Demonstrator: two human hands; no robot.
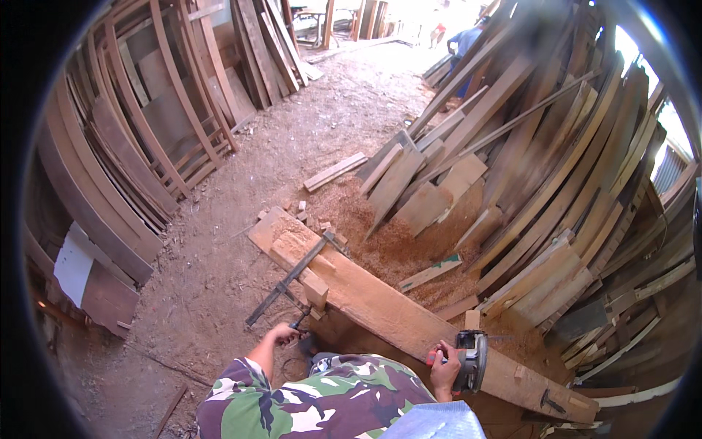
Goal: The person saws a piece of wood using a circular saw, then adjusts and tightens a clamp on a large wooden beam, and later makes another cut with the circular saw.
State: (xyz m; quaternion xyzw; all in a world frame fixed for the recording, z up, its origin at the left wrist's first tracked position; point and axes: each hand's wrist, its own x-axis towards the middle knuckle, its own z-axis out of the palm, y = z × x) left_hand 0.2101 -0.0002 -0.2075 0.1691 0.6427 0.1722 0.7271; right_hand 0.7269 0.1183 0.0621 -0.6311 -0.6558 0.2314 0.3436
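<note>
My left hand [282,334] is closed around the dark handle [297,320] of a long metal bar clamp [287,284]. This clamp lies across a thick wooden plank [384,306], with a small wooden block [314,288] beside its bar. At the plank's right part, my right hand [444,368] grips a black power tool [472,358] with a rounded, grey-rimmed base. Something red shows by the fingers; the tool's exact kind is unclear. Behind the tool stands another small wooden block [472,320]. A dark metal piece [552,402] rests near the plank's right end.
Leaning boards [541,139] crowd the right side. Wooden frames and panels [146,95] line the left. Reddish shavings [351,208] and offcuts [335,172] cover the ground beyond the plank. A person in blue [466,42] is partly hidden behind boards at the far end.
</note>
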